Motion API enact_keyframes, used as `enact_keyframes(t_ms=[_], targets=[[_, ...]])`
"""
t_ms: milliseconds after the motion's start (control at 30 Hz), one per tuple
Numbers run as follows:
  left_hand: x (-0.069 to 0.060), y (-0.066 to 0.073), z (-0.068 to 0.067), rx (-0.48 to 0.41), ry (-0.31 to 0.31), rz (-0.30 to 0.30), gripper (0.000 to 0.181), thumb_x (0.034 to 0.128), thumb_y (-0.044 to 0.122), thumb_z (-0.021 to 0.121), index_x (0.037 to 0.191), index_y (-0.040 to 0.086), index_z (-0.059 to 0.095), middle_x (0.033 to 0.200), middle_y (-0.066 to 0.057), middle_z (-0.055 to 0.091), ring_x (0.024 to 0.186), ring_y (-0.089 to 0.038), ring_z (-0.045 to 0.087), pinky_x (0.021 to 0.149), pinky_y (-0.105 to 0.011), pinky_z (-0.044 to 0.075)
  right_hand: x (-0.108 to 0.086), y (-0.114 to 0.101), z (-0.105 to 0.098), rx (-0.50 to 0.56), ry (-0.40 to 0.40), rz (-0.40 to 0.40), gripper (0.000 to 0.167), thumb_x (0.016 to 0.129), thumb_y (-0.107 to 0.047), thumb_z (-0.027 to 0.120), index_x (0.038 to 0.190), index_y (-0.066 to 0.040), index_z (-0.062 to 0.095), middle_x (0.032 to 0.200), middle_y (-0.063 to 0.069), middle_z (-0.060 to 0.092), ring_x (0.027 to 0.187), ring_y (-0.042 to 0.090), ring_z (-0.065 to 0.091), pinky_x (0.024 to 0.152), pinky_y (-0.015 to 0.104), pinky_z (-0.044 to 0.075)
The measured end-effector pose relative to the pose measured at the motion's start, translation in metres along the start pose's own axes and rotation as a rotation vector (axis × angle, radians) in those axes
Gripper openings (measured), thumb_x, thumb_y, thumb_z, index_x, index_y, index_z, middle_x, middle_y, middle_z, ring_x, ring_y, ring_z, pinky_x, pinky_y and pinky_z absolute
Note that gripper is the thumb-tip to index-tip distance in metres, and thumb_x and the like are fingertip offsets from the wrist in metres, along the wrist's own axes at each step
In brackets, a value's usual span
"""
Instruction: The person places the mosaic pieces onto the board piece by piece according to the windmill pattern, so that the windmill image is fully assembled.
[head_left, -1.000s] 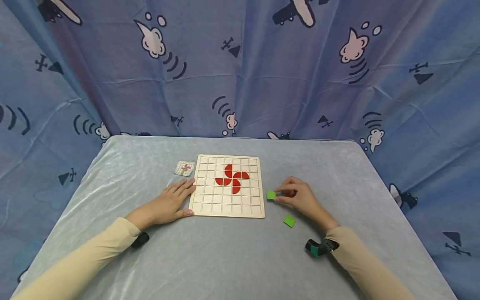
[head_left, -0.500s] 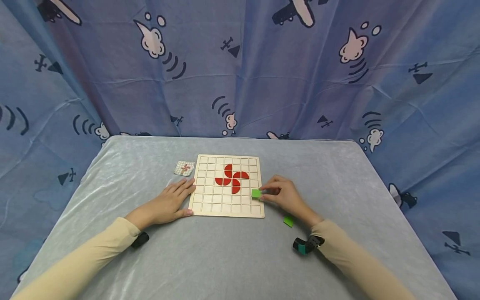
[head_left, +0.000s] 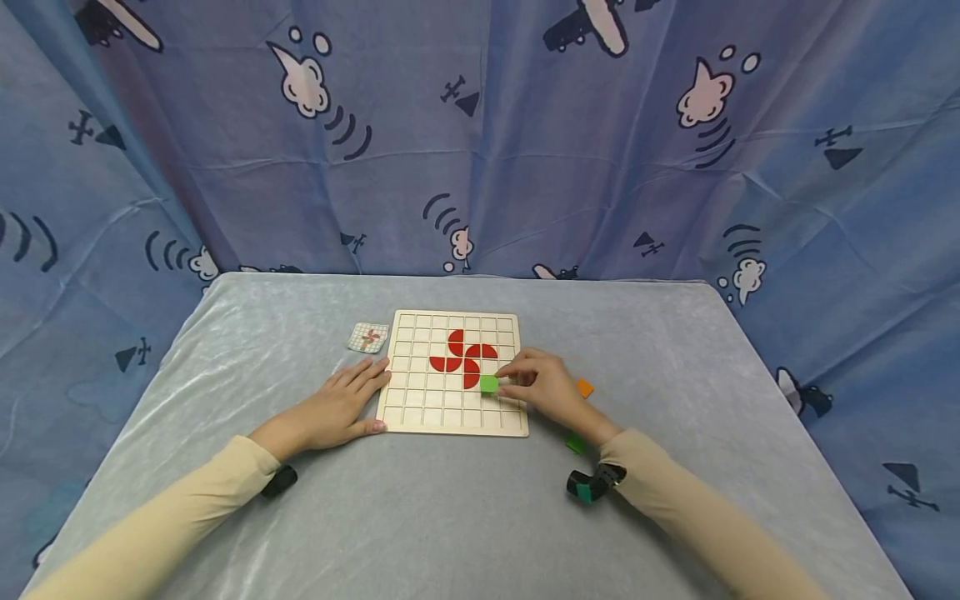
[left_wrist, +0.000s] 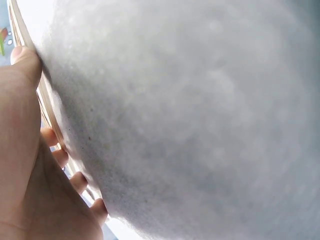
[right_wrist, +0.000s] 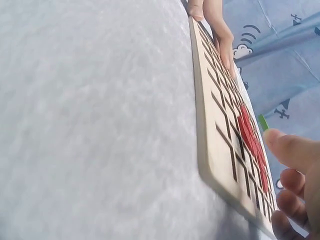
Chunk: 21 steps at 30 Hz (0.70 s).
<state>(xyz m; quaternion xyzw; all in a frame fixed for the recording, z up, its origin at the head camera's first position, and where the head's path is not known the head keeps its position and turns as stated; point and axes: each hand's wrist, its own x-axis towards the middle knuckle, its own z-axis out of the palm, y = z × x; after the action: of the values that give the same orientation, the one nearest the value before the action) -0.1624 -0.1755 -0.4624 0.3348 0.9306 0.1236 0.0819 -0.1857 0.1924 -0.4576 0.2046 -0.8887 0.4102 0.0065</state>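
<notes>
A wooden grid board (head_left: 435,419) lies on the table, with red quarter-round pieces (head_left: 471,367) forming a pinwheel near its middle. My right hand (head_left: 551,390) pinches a green square tile (head_left: 489,384) between thumb and fingertips over the board, just right of the lowest red piece. In the right wrist view the green tile (right_wrist: 263,122) shows edge-on above the board. My left hand (head_left: 337,408) rests with straight, spread fingers against the board's left edge; the left wrist view shows the thumb (left_wrist: 25,62) touching that edge.
Beside the board's upper left corner lies a small pattern card (head_left: 368,337) with a printed pinwheel. An orange piece (head_left: 585,387) lies behind my right wrist. Another green tile (head_left: 576,443) is partly covered by the right forearm. A patterned blue curtain (head_left: 480,167) hangs behind the table.
My right hand has carried the green tile leftward from beside the board to over its grid. The orange piece has come into view behind it. My left hand stays put.
</notes>
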Motion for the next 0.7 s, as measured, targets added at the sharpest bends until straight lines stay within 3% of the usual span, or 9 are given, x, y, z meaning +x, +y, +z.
enact_keyframes(t_ms=[700], targets=[[0.0, 0.0, 0.0, 0.0, -0.001, 0.001, 0.081, 0.0971, 0.051, 0.055, 0.156, 0.004, 0.026, 0.166, -0.015, 0.017, 0.153, -0.042, 0.016, 0.119, -0.064, 0.021, 0.021, -0.018, 0.031, 0.009, -0.002, -0.012, 0.017, 0.077, -0.02, 0.086, 0.092, -0.016, 0.08, 0.077, -0.002, 0.065, 0.071, 0.01, 0.055, 0.063, 0.021, 0.046]])
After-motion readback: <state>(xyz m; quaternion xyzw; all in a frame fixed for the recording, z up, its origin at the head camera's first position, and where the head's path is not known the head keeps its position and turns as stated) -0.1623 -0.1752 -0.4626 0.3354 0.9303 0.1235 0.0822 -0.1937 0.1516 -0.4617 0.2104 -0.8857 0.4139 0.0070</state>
